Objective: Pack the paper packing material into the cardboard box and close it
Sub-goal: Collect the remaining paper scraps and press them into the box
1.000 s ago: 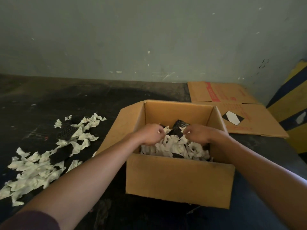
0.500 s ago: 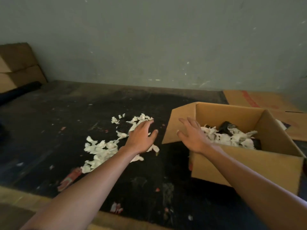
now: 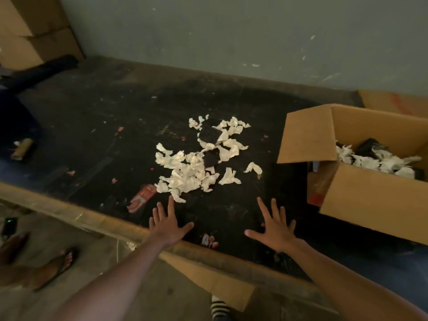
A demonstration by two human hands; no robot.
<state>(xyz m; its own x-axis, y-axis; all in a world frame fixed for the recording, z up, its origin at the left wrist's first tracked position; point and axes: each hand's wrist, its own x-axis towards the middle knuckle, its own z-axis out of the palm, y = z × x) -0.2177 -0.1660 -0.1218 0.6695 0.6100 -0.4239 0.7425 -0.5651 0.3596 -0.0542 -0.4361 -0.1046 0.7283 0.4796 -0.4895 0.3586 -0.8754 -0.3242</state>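
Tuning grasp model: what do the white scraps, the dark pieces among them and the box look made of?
White scraps: thin matte paper, going by the crumpled, torn edges. Dark pieces: black with a dotted or meshed texture, perhaps honeycomb paper or foam; too dark to tell. Box: plain brown cardboard, matte, with stiff folded flaps and a creased corner.

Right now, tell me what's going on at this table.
A person is packing paper scraps into a cardboard box. Both hands are open and hold nothing: the left hand and right hand hover, fingers spread, on the near side of the loose scraps on the dark table. The box stands at the right, flaps open, already partly filled with paper.
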